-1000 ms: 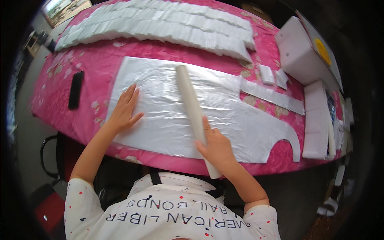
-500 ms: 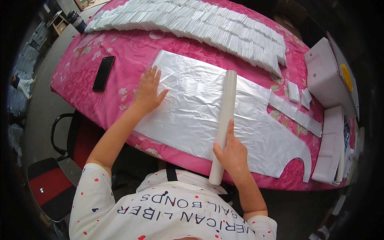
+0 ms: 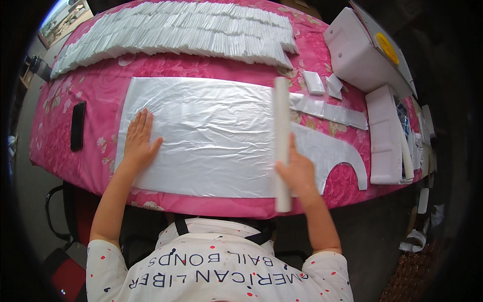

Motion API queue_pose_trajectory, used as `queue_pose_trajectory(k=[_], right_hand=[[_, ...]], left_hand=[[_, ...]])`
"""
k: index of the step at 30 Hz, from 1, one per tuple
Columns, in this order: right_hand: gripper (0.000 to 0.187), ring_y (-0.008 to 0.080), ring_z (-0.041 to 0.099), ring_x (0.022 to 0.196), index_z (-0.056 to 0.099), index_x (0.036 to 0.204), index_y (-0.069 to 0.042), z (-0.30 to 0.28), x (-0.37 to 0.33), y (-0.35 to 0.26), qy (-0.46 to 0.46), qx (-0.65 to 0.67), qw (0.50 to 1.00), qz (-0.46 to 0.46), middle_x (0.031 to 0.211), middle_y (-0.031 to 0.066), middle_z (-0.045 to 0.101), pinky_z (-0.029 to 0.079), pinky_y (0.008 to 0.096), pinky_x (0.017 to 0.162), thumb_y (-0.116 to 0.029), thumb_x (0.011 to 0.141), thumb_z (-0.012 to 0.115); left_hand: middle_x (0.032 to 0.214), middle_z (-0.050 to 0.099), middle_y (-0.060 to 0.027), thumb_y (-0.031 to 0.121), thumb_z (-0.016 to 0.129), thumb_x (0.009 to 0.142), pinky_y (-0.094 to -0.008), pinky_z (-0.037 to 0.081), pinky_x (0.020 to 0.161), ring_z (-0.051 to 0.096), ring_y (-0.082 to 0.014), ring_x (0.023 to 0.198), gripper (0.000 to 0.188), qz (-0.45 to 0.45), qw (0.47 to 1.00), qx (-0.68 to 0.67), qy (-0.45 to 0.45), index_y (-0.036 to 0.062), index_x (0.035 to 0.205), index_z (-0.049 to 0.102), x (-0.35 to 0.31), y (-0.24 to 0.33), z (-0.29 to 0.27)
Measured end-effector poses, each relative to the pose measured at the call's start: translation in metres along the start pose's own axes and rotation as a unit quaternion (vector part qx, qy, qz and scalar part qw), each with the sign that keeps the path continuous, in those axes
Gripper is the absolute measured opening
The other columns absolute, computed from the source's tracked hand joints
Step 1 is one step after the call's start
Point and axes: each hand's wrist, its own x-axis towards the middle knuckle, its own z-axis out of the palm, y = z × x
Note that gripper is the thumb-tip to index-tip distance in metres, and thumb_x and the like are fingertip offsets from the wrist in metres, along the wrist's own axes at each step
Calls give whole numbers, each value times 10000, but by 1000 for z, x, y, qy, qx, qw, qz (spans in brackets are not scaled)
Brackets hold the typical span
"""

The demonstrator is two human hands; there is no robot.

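A thin, shiny white plastic apron (image 3: pixel 211 136) lies flat on the table, creased across its middle, with a strap and a curved cut-out at its right end. My left hand (image 3: pixel 140 143) is open, its palm pressed flat on the apron near the left edge. A pale, smooth tube (image 3: pixel 282 116) lies across the apron near where the strap begins, its near end reaching past the sheet's near edge. My right hand (image 3: pixel 298 171), slightly blurred, grips the tube's nearer half, index finger pointing along it and thumb across it.
A pink floral cloth (image 3: pixel 166 66) covers the table. Rows of folded white plastic packets (image 3: pixel 176 32) line the far side. A black phone (image 3: pixel 77 126) lies left. Right are two small white packets (image 3: pixel 314 82), a foam box (image 3: pixel 354 50) and a foam tray (image 3: pixel 385 136).
My right hand has moved the tube rightward along the apron, toward the strap end. My left hand stays flat near the left edge. The whole view has also turned and shifted.
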Motion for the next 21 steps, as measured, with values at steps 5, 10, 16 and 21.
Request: queue_pose_trajectory(k=[5, 10, 16, 21], right_hand=[[824, 401, 608, 696, 193, 1407, -90, -41, 4, 106, 52, -98, 981, 161, 748, 245, 617, 486, 473, 647, -314, 713, 577], [786, 379, 617, 731, 187, 1412, -100, -51, -10, 168, 130, -100, 963, 212, 817, 227, 631, 486, 447, 671, -308, 753, 562], [802, 379, 623, 733, 195, 1412, -116, -30, -37, 71, 103, 107, 986, 72, 834, 231, 629, 502, 431, 670, -267, 744, 613], [875, 371, 604, 639, 52, 1419, -52, 4, -55, -15, -38, 174, 983, -47, 729, 221, 608, 498, 425, 626, -318, 747, 546]], left_hand=[[1457, 198, -143, 362, 493, 840, -402, 105, 1101, 155, -271, 1358, 688, 9, 1000, 12, 6, 39, 1389, 235, -2, -4, 3], [1463, 176, -149, 360, 486, 845, -407, 99, 1101, 136, -276, 1363, 692, 9, 1000, 8, -7, 39, 1396, 218, 0, -3, 5], [1468, 141, -169, 307, 543, 830, -436, 90, 1095, 109, -319, 1363, 713, 49, 998, 2, 32, 23, 1394, 211, 0, 6, -1], [1457, 144, -197, 250, 614, 790, -457, 131, 1086, 89, -351, 1362, 754, 196, 968, -156, -19, 9, 1386, 220, 4, 107, -10]])
